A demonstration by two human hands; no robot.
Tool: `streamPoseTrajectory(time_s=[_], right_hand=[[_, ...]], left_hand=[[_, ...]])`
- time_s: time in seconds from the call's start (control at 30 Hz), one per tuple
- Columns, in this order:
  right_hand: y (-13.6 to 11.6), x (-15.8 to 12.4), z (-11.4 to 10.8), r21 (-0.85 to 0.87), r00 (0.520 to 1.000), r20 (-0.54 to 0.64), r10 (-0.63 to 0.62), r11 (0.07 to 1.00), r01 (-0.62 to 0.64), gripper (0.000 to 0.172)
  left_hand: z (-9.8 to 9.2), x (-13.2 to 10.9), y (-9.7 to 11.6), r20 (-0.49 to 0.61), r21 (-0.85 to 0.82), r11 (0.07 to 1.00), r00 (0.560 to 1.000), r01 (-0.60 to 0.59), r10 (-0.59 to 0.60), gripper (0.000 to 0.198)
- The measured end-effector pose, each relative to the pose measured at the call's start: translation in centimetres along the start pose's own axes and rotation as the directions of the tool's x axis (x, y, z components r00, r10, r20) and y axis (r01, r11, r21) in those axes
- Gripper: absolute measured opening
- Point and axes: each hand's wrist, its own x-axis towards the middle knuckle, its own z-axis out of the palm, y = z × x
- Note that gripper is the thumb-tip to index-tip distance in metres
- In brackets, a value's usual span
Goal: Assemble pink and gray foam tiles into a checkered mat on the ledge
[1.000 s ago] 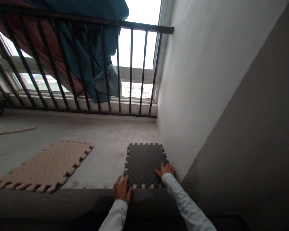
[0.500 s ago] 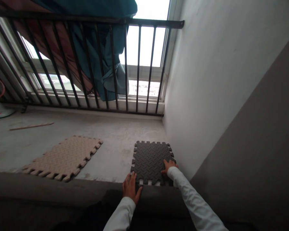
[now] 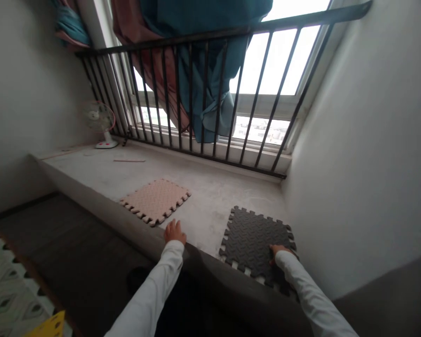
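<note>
A dark grey foam puzzle mat tile (image 3: 254, 238) with a ridged pattern and toothed edges lies flat on the pale window ledge (image 3: 210, 215), close to the right wall. My right hand (image 3: 279, 252) rests on its right part with the fingers apart; the sleeve covers part of the near corner. To the left lies a beige foam puzzle mat tile (image 3: 157, 199) of the same kind, apart from the grey one. Just off its near right corner, at the ledge's front edge, my left hand (image 3: 175, 232) is open and holds nothing.
Black metal railing (image 3: 203, 98) runs along the window, with a blue and pink curtain (image 3: 210, 61) behind it. A small fan (image 3: 100, 121) and a thin strip (image 3: 129, 161) are further left on the ledge. A patterned surface (image 3: 14, 290) with a yellow piece (image 3: 49, 326) is at lower left.
The view has swung left, showing the left wall and whole fan. My left hand has moved from the grey tile's near left corner towards the beige tile. My right hand stays on the grey tile.
</note>
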Motion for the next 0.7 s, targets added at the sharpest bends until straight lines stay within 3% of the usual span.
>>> streamPoseTrajectory(time_s=[0.07, 0.13, 0.23, 0.53, 0.7], right_hand=[[0.0, 0.3, 0.1, -0.024, 0.998, 0.069, -0.015, 1.000, 0.017, 0.060], [-0.1, 0.4, 0.1, -0.038, 0.995, 0.101, -0.017, 0.999, 0.021, 0.060], [-0.3, 0.2, 0.1, -0.051, 0.993, 0.118, -0.009, 0.999, 0.015, 0.064], [-0.4, -1.3, -1.0, -0.026, 0.994, 0.105, -0.003, 1.000, 0.006, 0.067], [-0.3, -2.5, -1.6, -0.028, 0.998, 0.069, 0.009, 1.000, -0.007, 0.066]], left_hand=[[-1.2, 2.2, -3.0, 0.088, 0.115, 0.993, 0.996, 0.013, -0.023, 0.045], [-2.0, 3.9, -5.4, 0.217, 0.202, 0.978, 0.976, -0.054, 0.009, 0.045], [-2.5, 5.7, -7.3, 0.358, 0.260, 0.951, 0.931, -0.167, 0.065, 0.048], [-2.9, 7.9, -5.7, 0.395, 0.371, 0.895, 0.915, -0.246, 0.087, 0.044], [-3.6, 8.5, -6.1, 0.450, 0.362, 0.890, 0.888, -0.279, 0.095, 0.043]])
